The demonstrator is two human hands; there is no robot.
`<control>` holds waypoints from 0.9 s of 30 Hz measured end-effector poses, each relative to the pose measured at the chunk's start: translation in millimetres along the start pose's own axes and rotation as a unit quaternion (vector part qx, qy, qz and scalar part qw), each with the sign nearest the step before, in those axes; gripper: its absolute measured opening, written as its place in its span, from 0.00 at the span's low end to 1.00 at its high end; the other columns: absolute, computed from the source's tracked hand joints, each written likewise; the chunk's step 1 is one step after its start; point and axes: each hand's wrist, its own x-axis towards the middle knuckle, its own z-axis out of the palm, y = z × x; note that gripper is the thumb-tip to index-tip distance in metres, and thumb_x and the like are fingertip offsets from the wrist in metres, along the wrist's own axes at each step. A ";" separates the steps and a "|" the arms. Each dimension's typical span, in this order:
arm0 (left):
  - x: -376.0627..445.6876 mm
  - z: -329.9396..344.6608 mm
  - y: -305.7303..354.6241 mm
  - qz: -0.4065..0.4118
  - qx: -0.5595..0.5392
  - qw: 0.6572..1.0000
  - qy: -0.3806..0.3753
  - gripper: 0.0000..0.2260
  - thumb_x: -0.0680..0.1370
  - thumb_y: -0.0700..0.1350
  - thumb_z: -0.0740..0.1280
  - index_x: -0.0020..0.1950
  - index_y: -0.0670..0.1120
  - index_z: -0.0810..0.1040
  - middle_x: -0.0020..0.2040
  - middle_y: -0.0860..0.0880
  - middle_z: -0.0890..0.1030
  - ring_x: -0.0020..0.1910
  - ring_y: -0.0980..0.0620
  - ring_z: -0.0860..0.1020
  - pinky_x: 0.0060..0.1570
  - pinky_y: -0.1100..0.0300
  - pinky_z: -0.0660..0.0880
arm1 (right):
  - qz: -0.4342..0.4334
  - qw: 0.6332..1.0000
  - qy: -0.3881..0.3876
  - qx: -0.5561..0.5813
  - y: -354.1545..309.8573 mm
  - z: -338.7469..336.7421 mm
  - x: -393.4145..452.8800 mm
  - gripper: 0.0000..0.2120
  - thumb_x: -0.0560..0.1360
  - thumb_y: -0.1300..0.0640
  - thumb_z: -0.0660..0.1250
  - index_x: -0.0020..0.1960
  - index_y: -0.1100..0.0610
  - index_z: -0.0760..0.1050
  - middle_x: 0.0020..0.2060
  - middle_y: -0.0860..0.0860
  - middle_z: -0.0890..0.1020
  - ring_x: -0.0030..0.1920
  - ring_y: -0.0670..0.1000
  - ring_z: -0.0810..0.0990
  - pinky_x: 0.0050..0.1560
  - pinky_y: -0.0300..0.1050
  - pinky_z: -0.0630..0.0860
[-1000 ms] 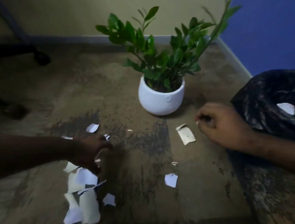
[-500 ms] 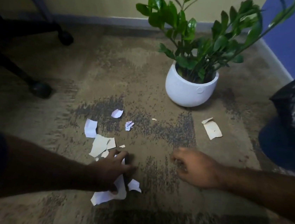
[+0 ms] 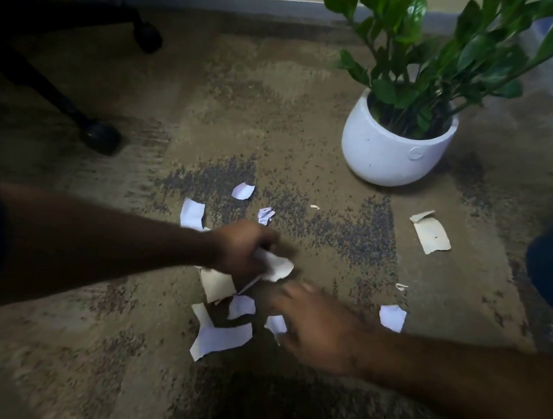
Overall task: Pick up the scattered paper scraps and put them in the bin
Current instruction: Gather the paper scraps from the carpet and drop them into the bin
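Left grip: while the left hand (image 3: 244,248) hangs low over the carpet, its fingers are curled round a crumpled scrap (image 3: 277,267) that sticks out toward the right (blur hides how many pieces it holds).
Right grip: the right hand (image 3: 318,331) reaches in from the lower right, fingers stretched and loose, holding nothing that I can see; its fingertips lie at a small white scrap (image 3: 276,323), though touching or just above I cannot tell.
Scraps under the hands: a tan piece (image 3: 216,285), a small white piece (image 3: 241,306) and a large torn sheet (image 3: 219,337) lie close together on the carpet between the two arms.
Scraps farther out: a white piece (image 3: 192,213) beside the left wrist, another (image 3: 243,190) beyond it, a tiny printed bit (image 3: 265,215), a white one (image 3: 392,317) off to the right, and a tan slip (image 3: 432,234) near the pot.
Floor: mottled brown carpet (image 3: 114,346).
Beyond: a white pot (image 3: 391,153) with a leafy plant (image 3: 434,55); black chair legs on castors (image 3: 101,134) at the left.
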 end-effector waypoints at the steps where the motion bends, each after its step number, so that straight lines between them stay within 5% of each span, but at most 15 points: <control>1: 3.6 -4.9 1.8 -0.006 -0.017 1.000 0.023 0.07 0.72 0.45 0.73 0.42 0.48 0.76 0.38 0.51 0.78 0.39 0.52 0.77 0.41 0.58 0.74 | 0.000 1.000 -0.003 -0.009 -8.4 6.4 4.8 0.19 0.73 0.49 0.63 0.63 0.50 0.68 0.60 0.52 0.72 0.61 0.56 0.70 0.54 0.53 0.75; 6: 16.5 -13.8 5.4 -0.048 -0.103 0.991 0.068 0.11 0.71 0.46 0.76 0.41 0.45 0.74 0.30 0.55 0.74 0.26 0.64 0.73 0.24 0.73 0.65 | 0.006 0.996 -0.009 -0.091 -40.7 51.8 24.2 0.31 0.75 0.37 0.57 0.73 0.50 0.58 0.70 0.57 0.65 0.67 0.62 0.64 0.60 0.64 0.67; 11: 25.1 -10.2 5.8 -0.042 -0.091 0.992 0.073 0.13 0.71 0.48 0.76 0.37 0.50 0.72 0.34 0.55 0.75 0.30 0.62 0.72 0.28 0.67 0.66 | 0.025 0.998 0.009 -0.058 -52.6 87.0 43.9 0.35 0.74 0.37 0.60 0.76 0.47 0.54 0.75 0.58 0.62 0.73 0.63 0.62 0.67 0.69 0.60; 15: 27.9 -6.0 1.1 -0.036 -0.084 0.992 0.091 0.15 0.70 0.47 0.76 0.34 0.54 0.69 0.32 0.57 0.73 0.31 0.64 0.72 0.30 0.67 0.65 | 0.022 0.994 0.039 -0.101 -50.6 94.1 54.5 0.24 0.73 0.41 0.61 0.66 0.49 0.69 0.62 0.53 0.76 0.59 0.56 0.75 0.54 0.54 0.75; 19: 26.2 -3.3 -6.3 -0.034 -0.095 0.990 0.098 0.15 0.70 0.44 0.76 0.34 0.53 0.69 0.32 0.57 0.74 0.30 0.66 0.74 0.29 0.72 0.67 | -0.025 0.986 0.078 -0.145 -31.0 87.0 56.0 0.14 0.75 0.47 0.54 0.52 0.47 0.77 0.46 0.49 0.78 0.45 0.52 0.76 0.45 0.46 0.76; 27: 33.7 -6.0 -7.8 -0.061 -0.114 0.986 0.107 0.12 0.70 0.45 0.75 0.37 0.49 0.72 0.32 0.55 0.74 0.25 0.66 0.74 0.21 0.73 0.63 | -0.063 0.979 0.093 -0.169 1.6 51.4 48.3 0.16 0.72 0.52 0.51 0.46 0.51 0.78 0.37 0.48 0.78 0.36 0.48 0.78 0.31 0.40 0.71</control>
